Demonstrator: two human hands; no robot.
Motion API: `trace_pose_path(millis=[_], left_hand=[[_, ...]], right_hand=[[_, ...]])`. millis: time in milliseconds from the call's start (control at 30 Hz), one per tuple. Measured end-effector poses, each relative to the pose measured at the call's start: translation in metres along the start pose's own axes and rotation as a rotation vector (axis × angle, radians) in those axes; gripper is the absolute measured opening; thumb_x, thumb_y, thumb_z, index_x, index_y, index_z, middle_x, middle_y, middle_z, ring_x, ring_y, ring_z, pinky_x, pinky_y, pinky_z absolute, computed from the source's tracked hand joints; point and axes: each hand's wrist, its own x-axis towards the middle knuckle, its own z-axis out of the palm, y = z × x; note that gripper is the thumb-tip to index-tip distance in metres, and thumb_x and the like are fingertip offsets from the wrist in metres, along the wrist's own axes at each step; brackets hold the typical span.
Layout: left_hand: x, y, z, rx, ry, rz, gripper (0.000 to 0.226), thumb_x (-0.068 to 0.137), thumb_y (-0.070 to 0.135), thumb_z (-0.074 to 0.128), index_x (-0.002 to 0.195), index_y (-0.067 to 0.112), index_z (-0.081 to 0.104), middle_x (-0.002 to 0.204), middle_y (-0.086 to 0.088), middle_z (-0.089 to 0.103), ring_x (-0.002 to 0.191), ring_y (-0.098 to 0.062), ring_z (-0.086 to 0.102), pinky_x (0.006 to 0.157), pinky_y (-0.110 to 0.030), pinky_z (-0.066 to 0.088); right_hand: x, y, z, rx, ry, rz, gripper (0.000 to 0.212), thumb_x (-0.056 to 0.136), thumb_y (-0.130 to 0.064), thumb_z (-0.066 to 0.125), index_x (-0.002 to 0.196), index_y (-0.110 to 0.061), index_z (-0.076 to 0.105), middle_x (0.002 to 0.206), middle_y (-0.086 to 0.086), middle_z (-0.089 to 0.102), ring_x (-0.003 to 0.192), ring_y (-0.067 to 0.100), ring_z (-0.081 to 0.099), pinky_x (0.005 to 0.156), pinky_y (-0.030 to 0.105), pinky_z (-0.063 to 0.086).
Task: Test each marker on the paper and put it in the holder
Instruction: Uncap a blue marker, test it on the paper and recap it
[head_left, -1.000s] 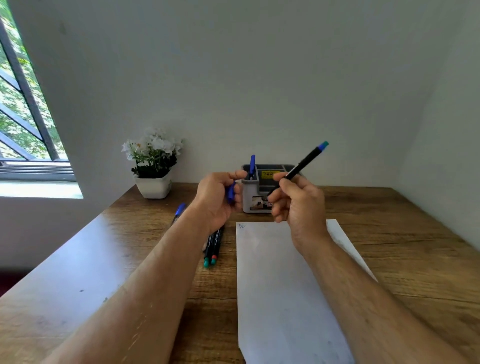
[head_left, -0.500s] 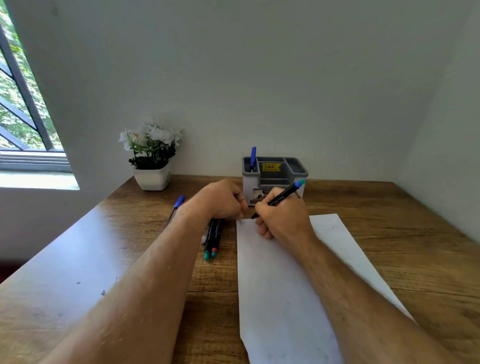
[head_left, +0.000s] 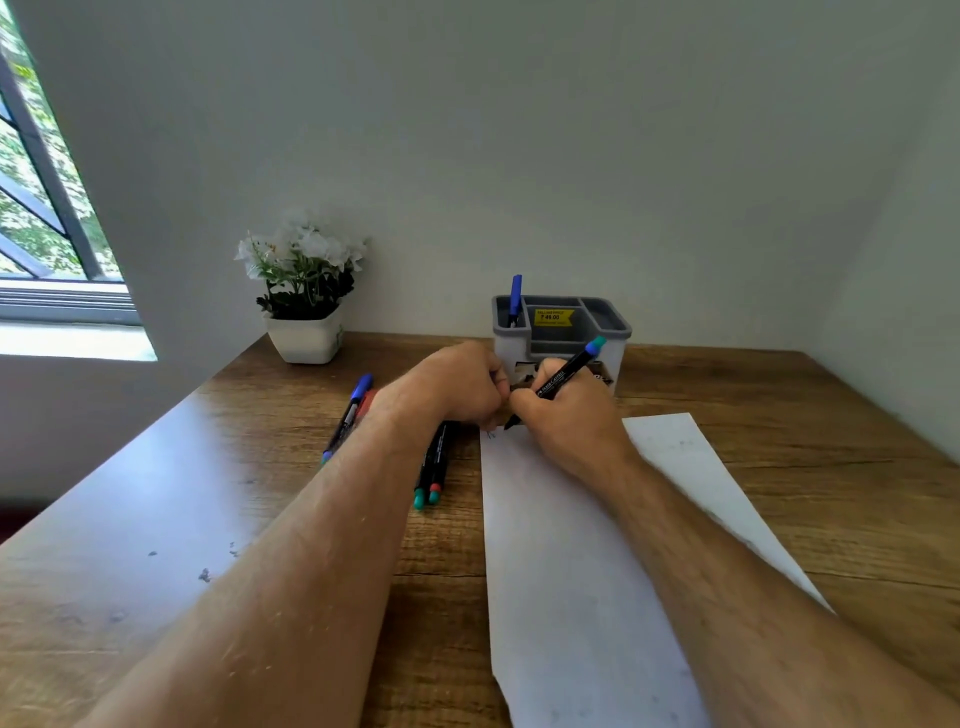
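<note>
My right hand (head_left: 571, 421) grips a black marker (head_left: 563, 374) with a teal-blue end, its tip touching the top left corner of the white paper (head_left: 571, 545) beside small ink marks. My left hand (head_left: 457, 384) is a closed fist resting at the paper's corner, against the right hand; the blue cap it held earlier is hidden inside. The grey holder (head_left: 613, 332) stands just behind both hands with one blue marker (head_left: 515, 296) upright in its left slot.
On the wooden table (head_left: 779, 467), a blue-capped marker (head_left: 348, 415) lies left of my left wrist. Two black markers (head_left: 434, 467) with teal and red ends lie under my left forearm. A white flower pot (head_left: 306, 338) stands at the back left, near the wall.
My right hand came down from in front of the holder and set the marker tip on the paper's top corner. My left hand dropped to the table beside it.
</note>
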Motion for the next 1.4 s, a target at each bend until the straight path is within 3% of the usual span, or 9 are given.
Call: trace_pose_path(millis=[333,500,633,833,967,1133,1400], left_hand=[[0.004,0.002,0.001,0.049,-0.012,-0.009,0.017,0.083,0.008,0.068,0.083,0.023,0.059,0.086,0.004,0.061,0.075,-0.007,0.051,0.057,-0.023,0.034],[0.002,0.001,0.001,0.052,-0.014,-0.021,0.023,0.080,0.008,0.073,0.079,0.024,0.056,0.087,0.004,0.060,0.077,-0.009,0.050,0.072,-0.028,0.038],[0.001,0.002,0.000,0.058,-0.007,-0.029,0.023,0.080,0.009,0.073,0.078,0.024,0.056,0.084,0.005,0.058,0.076,-0.009,0.050,0.064,-0.026,0.037],[-0.004,0.003,0.001,0.100,0.006,-0.029,0.023,0.082,0.010,0.072,0.079,0.023,0.053,0.090,0.001,0.059,0.090,-0.017,0.054,0.081,-0.033,0.043],[-0.006,0.004,0.000,0.110,-0.001,-0.025,0.023,0.082,0.010,0.071,0.079,0.022,0.052,0.093,-0.001,0.058,0.090,-0.018,0.053,0.083,-0.034,0.044],[-0.007,0.004,-0.001,0.106,0.000,-0.023,0.021,0.082,0.010,0.072,0.082,0.020,0.054,0.095,-0.002,0.060,0.092,-0.019,0.054,0.082,-0.033,0.043],[-0.005,0.003,0.000,0.125,-0.004,-0.016,0.022,0.083,0.010,0.071,0.080,0.021,0.053,0.091,0.001,0.057,0.085,-0.015,0.051,0.083,-0.034,0.043]], right_hand=[[0.001,0.000,0.000,-0.042,-0.013,0.001,0.030,0.086,-0.022,0.065,0.062,-0.023,0.048,0.056,-0.008,0.049,0.050,-0.010,0.050,0.040,0.008,0.035],[0.002,0.001,0.000,0.002,-0.018,0.004,0.030,0.084,-0.018,0.066,0.059,-0.021,0.048,0.054,-0.006,0.048,0.049,-0.005,0.050,0.040,0.006,0.036],[0.002,0.001,0.000,0.002,-0.023,0.003,0.029,0.084,-0.016,0.065,0.060,-0.021,0.049,0.055,-0.005,0.049,0.049,-0.006,0.050,0.041,0.007,0.037],[0.001,-0.001,-0.001,-0.017,-0.015,0.010,0.029,0.085,-0.013,0.064,0.062,-0.020,0.048,0.056,-0.004,0.048,0.048,-0.006,0.049,0.042,0.008,0.037],[0.001,-0.001,-0.002,-0.033,-0.016,0.030,0.028,0.084,-0.015,0.064,0.062,-0.020,0.048,0.056,-0.005,0.048,0.048,0.003,0.046,0.043,0.011,0.034],[0.000,-0.001,-0.001,-0.038,-0.028,0.023,0.026,0.084,-0.018,0.064,0.063,-0.021,0.050,0.057,-0.005,0.050,0.047,-0.003,0.049,0.039,0.007,0.034],[0.000,-0.002,-0.001,-0.048,-0.003,0.033,0.029,0.084,-0.015,0.065,0.061,-0.019,0.048,0.055,-0.005,0.047,0.047,0.000,0.048,0.041,0.010,0.035]])
